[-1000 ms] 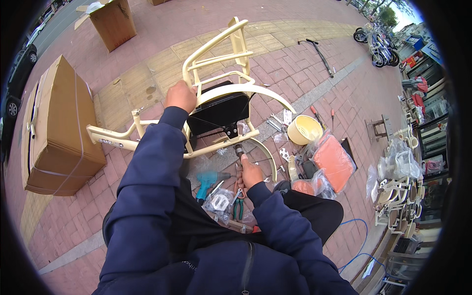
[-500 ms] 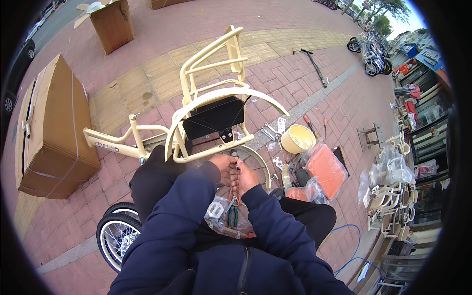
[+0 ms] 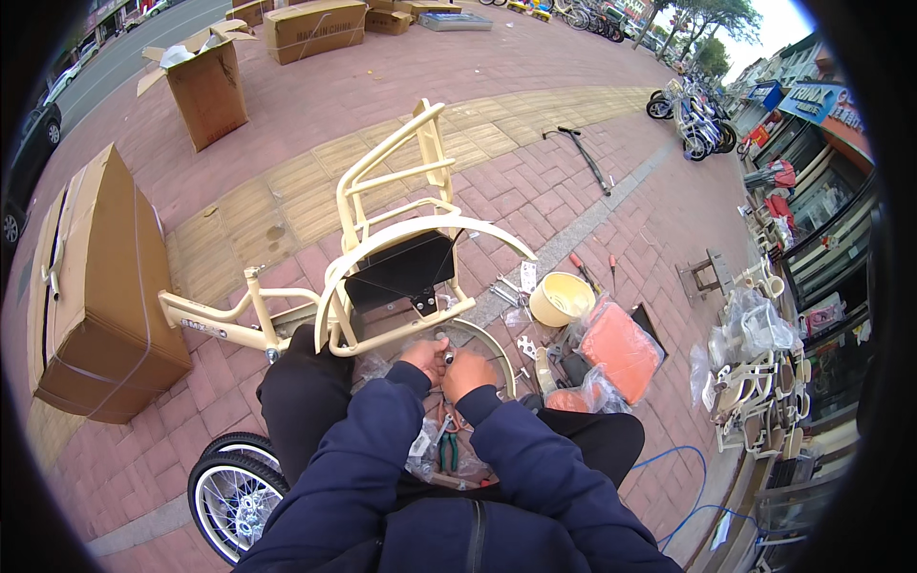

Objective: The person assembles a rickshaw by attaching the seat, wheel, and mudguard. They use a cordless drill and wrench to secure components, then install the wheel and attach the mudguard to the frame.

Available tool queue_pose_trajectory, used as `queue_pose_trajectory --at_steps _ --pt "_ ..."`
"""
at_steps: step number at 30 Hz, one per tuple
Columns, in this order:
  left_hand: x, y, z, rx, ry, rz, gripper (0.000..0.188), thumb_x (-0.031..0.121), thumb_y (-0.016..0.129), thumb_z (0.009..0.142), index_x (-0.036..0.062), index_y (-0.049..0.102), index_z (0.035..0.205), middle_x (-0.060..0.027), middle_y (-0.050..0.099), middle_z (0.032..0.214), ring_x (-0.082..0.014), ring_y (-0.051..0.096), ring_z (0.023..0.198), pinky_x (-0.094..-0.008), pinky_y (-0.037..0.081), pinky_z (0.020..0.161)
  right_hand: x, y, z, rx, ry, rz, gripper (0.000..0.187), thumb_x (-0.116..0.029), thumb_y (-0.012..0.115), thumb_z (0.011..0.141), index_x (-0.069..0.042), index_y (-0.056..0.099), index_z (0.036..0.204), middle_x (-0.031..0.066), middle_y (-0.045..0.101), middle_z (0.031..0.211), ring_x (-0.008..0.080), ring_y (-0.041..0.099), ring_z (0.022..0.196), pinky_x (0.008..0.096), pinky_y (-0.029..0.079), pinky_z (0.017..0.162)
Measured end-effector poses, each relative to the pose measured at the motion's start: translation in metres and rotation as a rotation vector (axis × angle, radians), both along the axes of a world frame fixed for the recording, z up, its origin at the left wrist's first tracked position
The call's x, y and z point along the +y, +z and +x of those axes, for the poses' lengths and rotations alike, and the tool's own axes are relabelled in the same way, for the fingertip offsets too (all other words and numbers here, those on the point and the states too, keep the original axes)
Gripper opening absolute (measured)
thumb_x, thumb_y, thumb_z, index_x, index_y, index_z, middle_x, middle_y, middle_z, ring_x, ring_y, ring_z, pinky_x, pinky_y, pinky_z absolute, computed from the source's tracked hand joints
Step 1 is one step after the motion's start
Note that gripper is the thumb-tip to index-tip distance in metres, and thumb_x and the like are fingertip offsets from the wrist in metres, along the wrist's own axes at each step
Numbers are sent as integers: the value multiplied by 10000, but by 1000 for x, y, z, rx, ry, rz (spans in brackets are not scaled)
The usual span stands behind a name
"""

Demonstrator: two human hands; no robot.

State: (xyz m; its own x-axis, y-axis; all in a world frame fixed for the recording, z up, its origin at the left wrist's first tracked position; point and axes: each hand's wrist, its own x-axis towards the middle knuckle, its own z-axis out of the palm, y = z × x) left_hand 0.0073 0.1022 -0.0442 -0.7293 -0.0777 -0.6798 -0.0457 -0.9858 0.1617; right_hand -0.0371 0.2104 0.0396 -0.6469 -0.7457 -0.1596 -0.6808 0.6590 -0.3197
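My left hand (image 3: 420, 359) and my right hand (image 3: 468, 374) meet close together under the lower bar of a cream cycle frame (image 3: 262, 310). Fingers of both are closed around a small part with a dark round end, too small and covered to name. Over the frame arches a cream mudguard (image 3: 411, 229), with a black plate (image 3: 401, 277) behind it. A second curved mudguard (image 3: 508, 374) lies just right of my hands. Below them on the ground, pliers with dark green handles (image 3: 447, 451) rest beside clear plastic wrapping.
Two spoked wheels (image 3: 239, 506) lie at my left, near a large carton (image 3: 115, 306). To the right are a cream bucket (image 3: 562, 299), an orange wrapped seat (image 3: 623, 353), screwdrivers and spanners. Farther off lie a hand pump (image 3: 587, 162) and a small stool (image 3: 705, 275).
The view has tilted up, showing more cartons at the far edge. My hands stay together at the small part, with the fingers slightly shifted.
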Motion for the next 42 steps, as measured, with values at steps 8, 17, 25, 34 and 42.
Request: queue_pose_trajectory --at_steps 8,17,25,34,42 --pt "1 0 7 31 -13 22 79 119 567 953 53 588 915 -130 646 906 -269 633 784 -415 532 799 -5 21 12 -97 -146 7 355 -385 567 913 -36 617 954 232 680 856 413 660 903 500 513 798" --pt "5 -13 5 97 -54 126 125 192 580 952 70 595 927 -108 649 906 -261 622 876 -403 520 836 8 7 14 -87 -150 -9 299 -291 654 853 -48 525 970 183 595 934 389 611 893 490 496 741" --pt "5 -23 7 269 -6 129 132 207 602 930 76 614 922 -99 671 876 -243 641 840 -366 524 793 4 23 23 -6 -128 -33 264 -241 636 865 -48 531 1012 185 580 986 385 592 964 472 497 781" --pt "8 -11 5 106 53 -14 136 203 603 926 67 614 920 -106 678 915 -269 642 860 -400 523 793 7 24 25 -41 -82 -82 213 -213 589 881 -68 553 1034 177 571 1008 374 575 982 461 467 852" --pt "7 -26 1 226 82 42 151 186 547 953 46 602 953 -125 670 921 -285 643 876 -400 529 799 8 12 20 177 133 -335 197 -183 589 851 -88 586 1024 168 588 1129 365 573 999 450 467 871"
